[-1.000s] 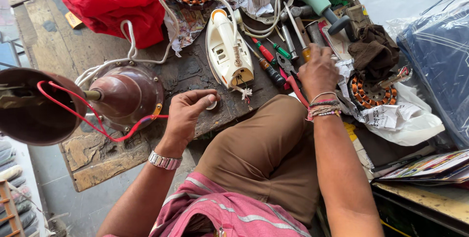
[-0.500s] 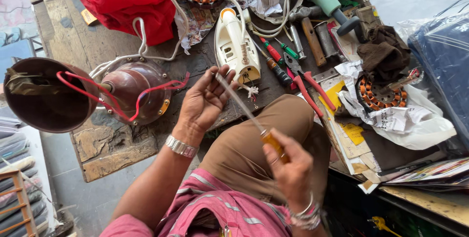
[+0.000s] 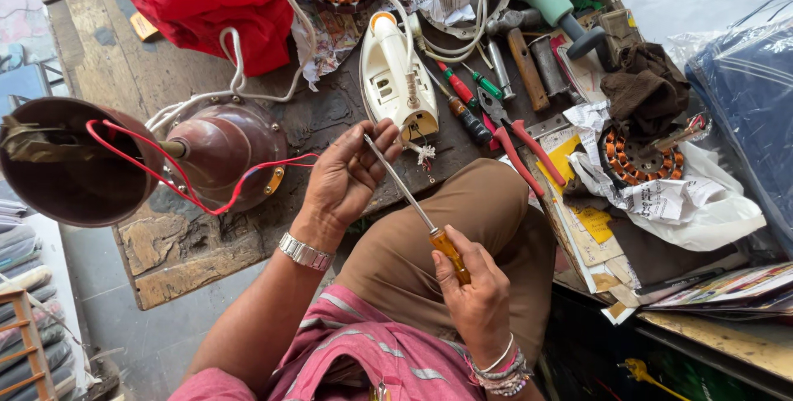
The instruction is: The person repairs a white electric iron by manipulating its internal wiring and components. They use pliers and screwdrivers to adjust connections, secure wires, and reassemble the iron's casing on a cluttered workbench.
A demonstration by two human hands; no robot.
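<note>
My right hand [image 3: 472,285] grips the orange handle of a long screwdriver [image 3: 410,204] above my brown-trousered knee. The steel shaft slants up to the left, and its tip meets the fingers of my left hand [image 3: 349,174], which pinch something too small to make out. A silver watch sits on that left wrist. Just beyond the fingers lies a white clothes iron [image 3: 396,77], sole side up, on the worn wooden bench [image 3: 173,244]. Left of my left hand rests a brown metal fan motor housing [image 3: 225,153] with red wires looping from it.
A red cloth [image 3: 206,0] lies at the back left. Several screwdrivers, red-handled pliers [image 3: 519,138] and other hand tools lie right of the iron. A copper-wound stator [image 3: 640,157] rests on white paper at right. A dark round cover [image 3: 62,166] sits at far left.
My right hand came back from the tools on the bench holding the orange-handled screwdriver. My left hand lifted off the bench and now meets the screwdriver's tip.
</note>
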